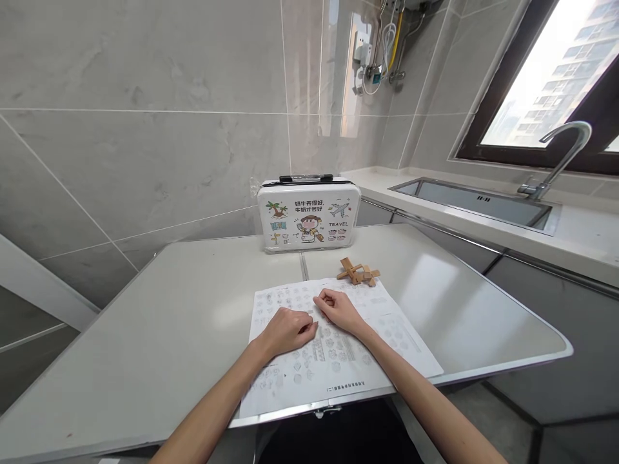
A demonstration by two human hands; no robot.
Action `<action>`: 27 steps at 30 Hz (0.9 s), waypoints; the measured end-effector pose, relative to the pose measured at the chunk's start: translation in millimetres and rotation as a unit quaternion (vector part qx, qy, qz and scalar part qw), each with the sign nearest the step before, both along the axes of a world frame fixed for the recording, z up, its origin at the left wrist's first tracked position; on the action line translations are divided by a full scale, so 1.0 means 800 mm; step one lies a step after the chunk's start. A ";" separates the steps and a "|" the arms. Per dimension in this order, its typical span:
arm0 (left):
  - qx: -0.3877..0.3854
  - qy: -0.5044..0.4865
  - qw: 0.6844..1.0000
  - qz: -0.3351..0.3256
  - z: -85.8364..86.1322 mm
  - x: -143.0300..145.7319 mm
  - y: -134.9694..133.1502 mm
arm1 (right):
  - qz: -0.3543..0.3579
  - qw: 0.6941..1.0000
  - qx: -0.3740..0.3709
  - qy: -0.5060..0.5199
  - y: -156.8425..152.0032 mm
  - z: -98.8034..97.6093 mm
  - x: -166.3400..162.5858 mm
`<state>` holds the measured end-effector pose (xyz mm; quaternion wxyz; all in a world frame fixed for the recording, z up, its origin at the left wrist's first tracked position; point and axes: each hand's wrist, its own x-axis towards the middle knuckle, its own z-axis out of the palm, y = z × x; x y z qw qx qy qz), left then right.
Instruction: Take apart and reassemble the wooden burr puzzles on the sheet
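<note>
A large printed sheet (387, 341) with rows of small drawings lies on the table, its front edge over the metal rim. My left hand (289, 328) rests on it, fingers curled in and closed, with nothing showing in them. Just to its right and a bit farther away, my right hand (338, 308) lies on the same sheet in a loose fist, also with nothing visible inside. The two hands are close but apart. Beyond my right hand, wooden puzzle pieces (358, 273) sit in a small interlocked-looking heap at the sheet's far edge.
A white cartoon-printed case (309, 216) with a black handle stands upright at the back of the folding table (145, 348), near the tiled wall. On the right runs a counter with a sink (476, 200) and a curved faucet (561, 158), below a window.
</note>
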<state>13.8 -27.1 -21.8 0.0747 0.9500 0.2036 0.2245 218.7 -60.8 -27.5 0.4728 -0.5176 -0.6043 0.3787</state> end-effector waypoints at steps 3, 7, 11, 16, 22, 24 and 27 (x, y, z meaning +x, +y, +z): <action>-0.002 0.001 1.000 0.001 0.000 0.000 0.000 | 0.000 1.000 -0.004 0.002 0.000 0.001 0.000; -0.003 0.004 1.000 0.003 -0.001 0.001 0.001 | 0.000 1.000 -0.006 0.005 0.000 0.001 0.000; -0.004 0.007 1.000 0.001 -0.002 0.001 0.003 | -0.002 1.000 -0.004 0.006 0.001 0.002 0.000; -0.003 0.006 1.000 0.002 -0.005 0.002 0.004 | -0.001 1.000 -0.002 0.007 0.001 0.002 0.001; -0.007 0.005 1.000 0.002 -0.004 0.003 0.004 | -0.006 1.000 -0.003 0.025 0.004 -0.001 0.004; -0.009 0.005 1.000 0.002 -0.002 0.003 0.004 | -0.014 0.999 -0.004 0.037 0.007 -0.005 0.006; -0.013 0.006 1.000 0.000 0.000 0.003 0.003 | -0.031 0.998 -0.006 0.060 0.012 -0.011 0.009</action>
